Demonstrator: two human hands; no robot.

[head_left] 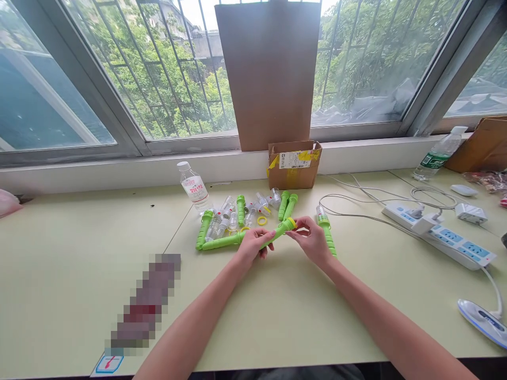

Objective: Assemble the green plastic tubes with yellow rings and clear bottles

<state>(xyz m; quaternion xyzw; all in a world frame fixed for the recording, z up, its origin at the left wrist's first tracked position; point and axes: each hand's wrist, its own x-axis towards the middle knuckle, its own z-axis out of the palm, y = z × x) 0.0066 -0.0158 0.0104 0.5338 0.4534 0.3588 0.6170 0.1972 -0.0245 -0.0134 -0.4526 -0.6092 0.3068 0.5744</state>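
Holding one green tube (282,229) over the desk (277,316)
Left hand (254,244): grip clamped on its body; right hand (311,240): grip pinching its yellow ring (291,224); around lie six more green tubes (241,211), then two water bottles (194,187), one taped carton (293,178).

Bench (71,248): pale yellow-green top, a seam running across its left part
Middle: green tubes (241,210), clear plastic pieces (214,227) and yellow rings (262,220) in a loose cluster
Cluster's left: a white-capped water bottle (195,189), standing close by
Cluster's right: a clear-topped green tube (327,235), lying apart
Back: an open cardboard box (295,178), standing
Right: a white power strip (443,235) with plugs in it, a white adapter (471,213) near
Back right: a green-labelled bottle (435,158)
Front left: a blue-edged sticker (110,363)
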